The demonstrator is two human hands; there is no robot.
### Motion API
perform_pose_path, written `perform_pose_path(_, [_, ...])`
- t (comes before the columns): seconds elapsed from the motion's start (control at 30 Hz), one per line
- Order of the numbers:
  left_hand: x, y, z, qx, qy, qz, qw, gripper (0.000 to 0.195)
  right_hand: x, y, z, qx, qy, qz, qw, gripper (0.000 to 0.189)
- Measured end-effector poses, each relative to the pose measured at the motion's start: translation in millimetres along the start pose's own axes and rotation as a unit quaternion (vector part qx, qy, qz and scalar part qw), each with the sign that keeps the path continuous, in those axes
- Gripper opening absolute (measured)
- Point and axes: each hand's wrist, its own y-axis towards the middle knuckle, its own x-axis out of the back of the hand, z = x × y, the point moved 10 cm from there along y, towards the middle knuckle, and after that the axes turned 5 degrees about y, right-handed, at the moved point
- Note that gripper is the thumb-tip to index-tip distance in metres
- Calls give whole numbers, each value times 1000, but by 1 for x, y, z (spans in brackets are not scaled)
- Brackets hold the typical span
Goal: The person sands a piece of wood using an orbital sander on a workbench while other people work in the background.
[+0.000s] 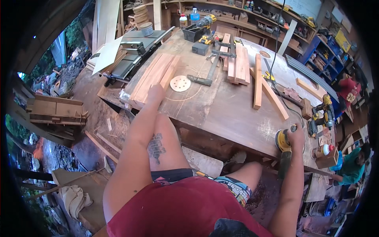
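Note:
My left hand (156,93) rests on the near end of a row of planed wooden boards (155,74) lying side by side on the workbench (231,109); its fingers are partly hidden. Just right of it lies a round sanding disc (180,83) with a ring of holes. At the bench's front edge on the right, my right hand (296,137) grips a yellow and black random orbital sander (283,140), whose dust bag hangs over the edge.
Bar clamps (211,68), stacked wood strips (238,65), loose wood pieces (257,83) and cordless drills (327,112) lie on the bench. A cable (276,44) hangs down over it. A table saw (130,56) adjoins at left. Two other people (352,166) are at the right.

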Motion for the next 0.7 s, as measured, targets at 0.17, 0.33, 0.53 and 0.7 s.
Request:
perform_pose_path(0.17, [23, 1, 22, -71, -105, 62, 990, 43, -4, 2, -2, -13, -9, 27, 1000, 59])
perform_pose_path(0.33, [40, -38, 7, -100, -240, 24, 965, 51, -2, -2, -3, -25, -19, 46, 998, 62])
perform_pose_path(0.53, [25, -97, -95, -241, -325, 192, 894, 72, -3, 0, -10, -3, -16, 34, 999, 61])
perform_pose_path(0.7, [6, -138, -183, -372, -303, 261, 838, 79, -11, 8, -3, -32, -23, 43, 998, 68])
